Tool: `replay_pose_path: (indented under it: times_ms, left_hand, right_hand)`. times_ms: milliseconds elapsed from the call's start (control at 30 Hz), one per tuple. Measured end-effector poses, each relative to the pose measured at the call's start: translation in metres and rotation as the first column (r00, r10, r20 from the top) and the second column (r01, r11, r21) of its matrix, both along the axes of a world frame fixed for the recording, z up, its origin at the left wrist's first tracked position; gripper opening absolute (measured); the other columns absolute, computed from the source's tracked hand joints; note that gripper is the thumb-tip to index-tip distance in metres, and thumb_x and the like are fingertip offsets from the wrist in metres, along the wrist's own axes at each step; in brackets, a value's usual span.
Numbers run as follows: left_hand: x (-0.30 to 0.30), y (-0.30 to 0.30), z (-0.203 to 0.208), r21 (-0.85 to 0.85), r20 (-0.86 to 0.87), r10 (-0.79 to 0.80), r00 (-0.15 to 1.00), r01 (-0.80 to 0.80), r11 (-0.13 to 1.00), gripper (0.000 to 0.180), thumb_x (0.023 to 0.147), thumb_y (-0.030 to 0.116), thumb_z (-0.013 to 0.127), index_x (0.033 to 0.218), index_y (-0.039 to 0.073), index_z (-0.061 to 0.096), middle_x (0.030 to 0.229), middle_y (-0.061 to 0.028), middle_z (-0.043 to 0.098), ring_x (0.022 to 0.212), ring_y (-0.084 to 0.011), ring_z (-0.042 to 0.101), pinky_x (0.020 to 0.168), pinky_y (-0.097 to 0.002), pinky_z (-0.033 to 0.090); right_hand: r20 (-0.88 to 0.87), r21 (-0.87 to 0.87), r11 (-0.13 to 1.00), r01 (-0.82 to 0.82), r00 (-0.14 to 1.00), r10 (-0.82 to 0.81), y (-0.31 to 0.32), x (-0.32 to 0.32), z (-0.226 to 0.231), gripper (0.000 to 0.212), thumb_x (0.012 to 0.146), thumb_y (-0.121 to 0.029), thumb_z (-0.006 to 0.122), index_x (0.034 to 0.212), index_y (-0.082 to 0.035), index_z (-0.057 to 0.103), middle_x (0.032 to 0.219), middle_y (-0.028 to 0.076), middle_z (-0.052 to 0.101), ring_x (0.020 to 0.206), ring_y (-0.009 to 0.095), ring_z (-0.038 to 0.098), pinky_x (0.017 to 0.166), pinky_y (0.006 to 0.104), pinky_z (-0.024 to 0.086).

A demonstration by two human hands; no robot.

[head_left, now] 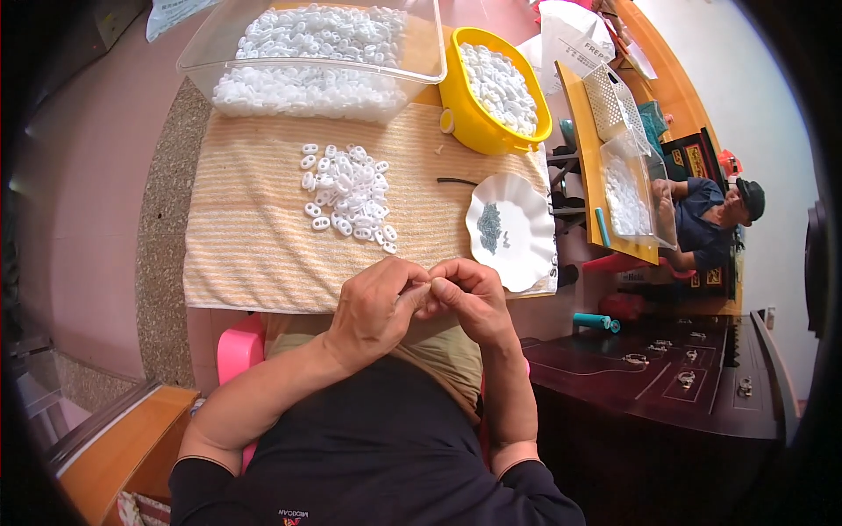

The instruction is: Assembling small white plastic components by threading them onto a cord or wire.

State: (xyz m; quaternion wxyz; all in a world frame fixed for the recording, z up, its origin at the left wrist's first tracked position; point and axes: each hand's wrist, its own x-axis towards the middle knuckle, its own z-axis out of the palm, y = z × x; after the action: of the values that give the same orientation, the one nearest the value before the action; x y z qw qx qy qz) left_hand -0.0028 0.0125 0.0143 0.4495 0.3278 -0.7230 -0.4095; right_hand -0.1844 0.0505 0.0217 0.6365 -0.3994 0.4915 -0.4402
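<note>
My left hand (375, 302) and my right hand (474, 300) meet at the fingertips above the near edge of the towel. Both are closed in a pinch, and whatever is between the fingers is too small and hidden to make out. Ahead of them lies a loose heap of small white oval plastic pieces (349, 191) with two holes each. To the right, near my right hand, is a white scalloped plate (524, 259). On it rests a small pile of tiny grey metal parts (489, 228), with a few loose beside it.
A clear plastic bin (311, 66) of white pieces stands at the far left of the striped towel (254, 237). Next to it is a yellow tub (500, 138) of white parts. A thin black stick (456, 181) lies by the plate. At right, another person (706, 210) sits by a wooden table (574, 96).
</note>
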Motion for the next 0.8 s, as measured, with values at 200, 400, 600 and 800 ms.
replay_pose_path:
  times_ms: [200, 400, 600, 800]
  left_hand:
    - [0.0, 0.0, -0.006, 0.177, -0.02, -0.04, 0.999, 0.043, 0.983, 0.012, 0.086, 0.006, 0.065, 0.092, -0.001, 0.057, 0.078, -0.0109, 0.064, 0.069, -0.0173, 0.065, 0.061, -0.0278, 0.051]
    - [0.0, -0.002, 0.003, 0.51, -0.231, -0.112, 0.966, 0.219, 0.832, 0.01, 0.09, 0.005, 0.06, 0.094, -0.003, 0.056, 0.079, -0.0065, 0.064, 0.072, -0.01, 0.063, 0.063, -0.0232, 0.051]
    - [-0.002, -0.001, -0.002, 0.48, -0.191, -0.049, 0.98, 0.136, 0.867, 0.013, 0.085, 0.007, 0.064, 0.094, -0.002, 0.06, 0.076, -0.0098, 0.066, 0.071, -0.0132, 0.064, 0.063, -0.0273, 0.05]
    - [-0.001, -0.002, -0.005, 0.512, -0.2, -0.018, 0.98, 0.12, 0.851, 0.012, 0.085, 0.007, 0.065, 0.093, -0.001, 0.061, 0.073, -0.0067, 0.064, 0.068, -0.0103, 0.06, 0.063, -0.0253, 0.048]
  right_hand:
    - [-0.004, -0.011, 1.0, 0.017, 1.0, -0.017, 0.0, 0.0, -0.002, 0.012, 0.092, -0.008, 0.058, 0.096, 0.004, 0.058, 0.08, 0.006, 0.062, 0.071, 0.011, 0.061, 0.068, 0.024, 0.052]
    - [-0.025, -0.052, 0.998, 0.039, 0.999, -0.04, 0.001, 0.003, -0.002, 0.011, 0.092, -0.005, 0.057, 0.099, 0.003, 0.057, 0.082, 0.006, 0.062, 0.073, 0.011, 0.061, 0.069, 0.0237, 0.052]
    - [-0.159, -0.206, 0.955, 0.214, 0.956, -0.248, 0.001, 0.004, 0.003, 0.011, 0.093, -0.007, 0.055, 0.097, 0.003, 0.057, 0.078, 0.005, 0.059, 0.068, 0.012, 0.06, 0.066, 0.0249, 0.052]
    - [-0.682, -0.515, 0.829, 0.219, 0.481, -0.551, -0.003, -0.056, 0.011, 0.015, 0.093, -0.014, 0.059, 0.093, 0.001, 0.06, 0.068, -0.001, 0.055, 0.059, 0.005, 0.051, 0.053, 0.0188, 0.042]
